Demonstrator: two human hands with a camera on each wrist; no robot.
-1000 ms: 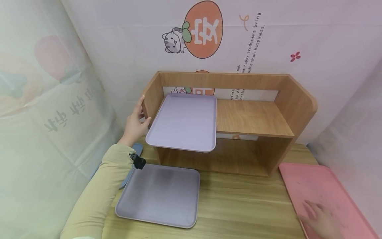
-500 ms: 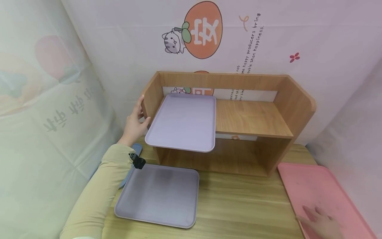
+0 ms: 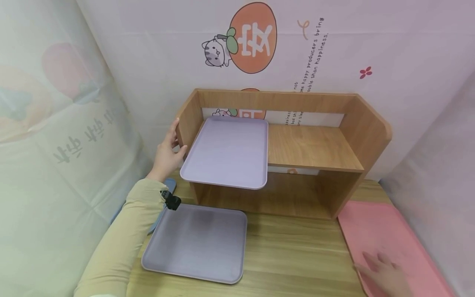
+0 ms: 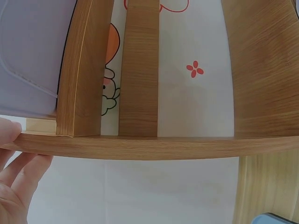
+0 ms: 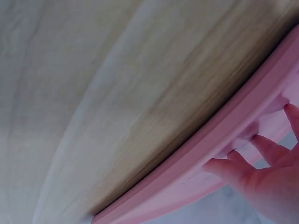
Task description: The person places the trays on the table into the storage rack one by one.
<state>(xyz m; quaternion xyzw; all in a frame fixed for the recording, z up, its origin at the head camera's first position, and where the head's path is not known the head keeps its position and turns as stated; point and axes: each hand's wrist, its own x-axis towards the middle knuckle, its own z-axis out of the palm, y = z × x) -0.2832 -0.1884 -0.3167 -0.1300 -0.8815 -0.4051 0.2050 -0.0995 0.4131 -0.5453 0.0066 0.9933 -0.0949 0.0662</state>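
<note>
Pink tray (image 3: 391, 235) lies under the right hand (image 3: 387, 274), fingers outstretched; open desk (image 3: 297, 255) borders the tray's left edge; left hand (image 3: 166, 156) grips shelf (image 3: 311, 145).

Facing down, the head view shares shelf (image 3: 315, 146) and pink tray (image 3: 371, 222) with closer left and right wrist views.

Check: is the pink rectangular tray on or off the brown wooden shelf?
Off: the pink tray lies on the wooden table, right of the shelf.
</note>
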